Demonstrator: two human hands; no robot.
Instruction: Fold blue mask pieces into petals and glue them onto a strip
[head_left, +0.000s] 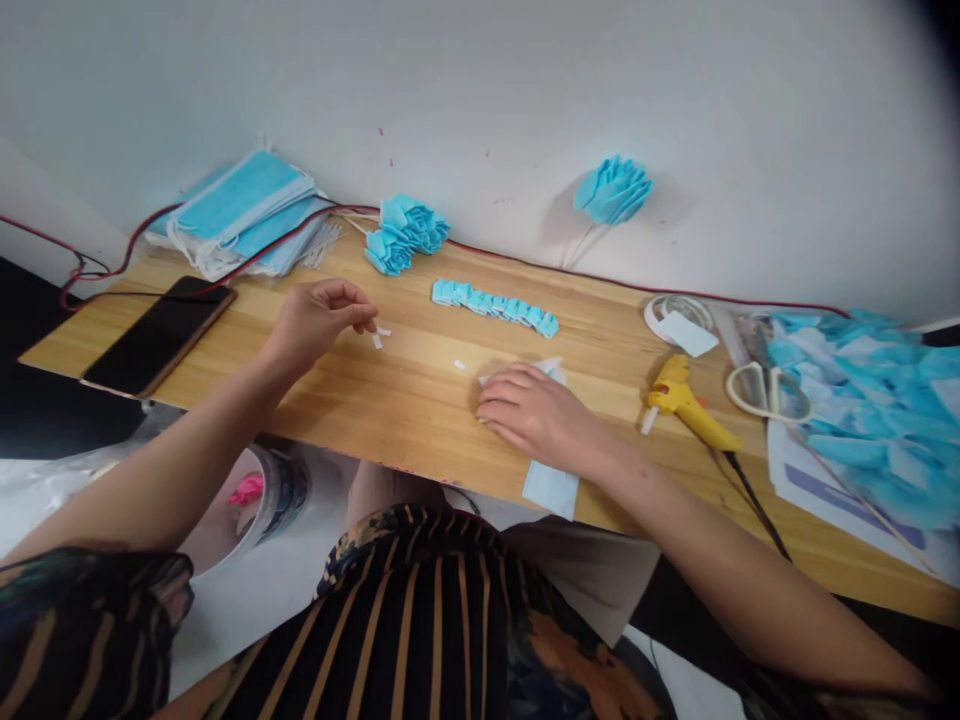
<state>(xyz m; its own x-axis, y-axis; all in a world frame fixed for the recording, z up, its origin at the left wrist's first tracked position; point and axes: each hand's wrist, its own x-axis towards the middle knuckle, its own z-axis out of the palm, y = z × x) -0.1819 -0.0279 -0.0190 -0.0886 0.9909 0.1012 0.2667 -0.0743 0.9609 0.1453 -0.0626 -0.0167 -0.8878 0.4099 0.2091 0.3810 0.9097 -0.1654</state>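
My left hand (321, 318) hovers just over the table, thumb and fingertips pinched together. Whatever may be between them is too small to make out. Small white scraps (377, 342) lie just beside those fingertips. Palm down, my right hand (536, 412) rests on a pale blue sheet (551, 487), which shows above and below it and reaches the table's front edge. The fingers lie flat, side by side. Between the hands is another white scrap (459, 365). Behind them runs a row of overlapping folded blue pieces (495, 304).
Blue face masks (244, 205) are piled behind a phone (157, 335) at left. Blue fabric flowers (405, 232) lie at the back; another flower (613, 190) leans on the wall. A yellow glue gun (690, 403), scissors (766, 392) and blue petals (885, 420) occupy the right.
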